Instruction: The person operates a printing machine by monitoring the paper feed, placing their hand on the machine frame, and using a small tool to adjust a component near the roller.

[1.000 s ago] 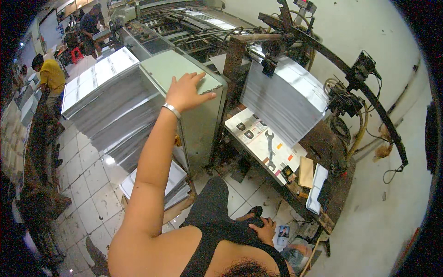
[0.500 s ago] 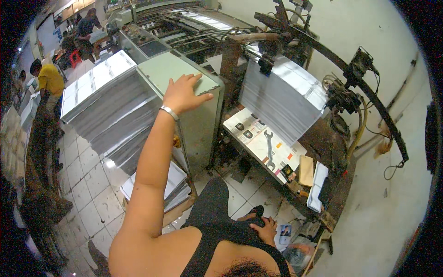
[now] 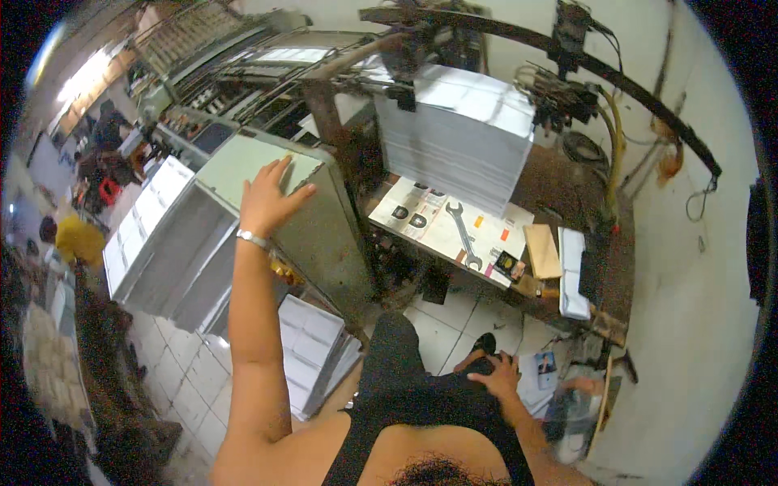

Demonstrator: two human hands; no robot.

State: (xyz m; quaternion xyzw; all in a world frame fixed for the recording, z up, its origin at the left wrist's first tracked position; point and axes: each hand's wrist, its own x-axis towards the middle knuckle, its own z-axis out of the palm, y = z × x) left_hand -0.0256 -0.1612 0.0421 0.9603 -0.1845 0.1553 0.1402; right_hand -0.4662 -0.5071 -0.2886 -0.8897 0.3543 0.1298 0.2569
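Observation:
My left hand (image 3: 269, 201) rests on the pale green top of a machine cabinet (image 3: 235, 162), fingers stretched out and nothing in them. A silvery band (image 3: 253, 238) circles that wrist. Left of the cabinet stands a tall stack of printed sheets (image 3: 174, 243). My right hand (image 3: 498, 377) lies on my dark-clothed leg near the knee, fingers apart and holding nothing. Ahead of it, a metal wrench (image 3: 463, 235) lies on a paper-covered bench (image 3: 413, 215), apart from both hands.
Another tall paper stack (image 3: 454, 146) rises behind the wrench. A wooden block (image 3: 541, 251) and a folded white bundle (image 3: 572, 271) lie at the bench's right end. More sheets (image 3: 312, 344) are piled low beside my left arm. A person in yellow (image 3: 79, 240) is far left.
The view has swung, so the bench and paper stacks appear shifted left. My left hand stays on the cabinet top and my right hand stays on my leg.

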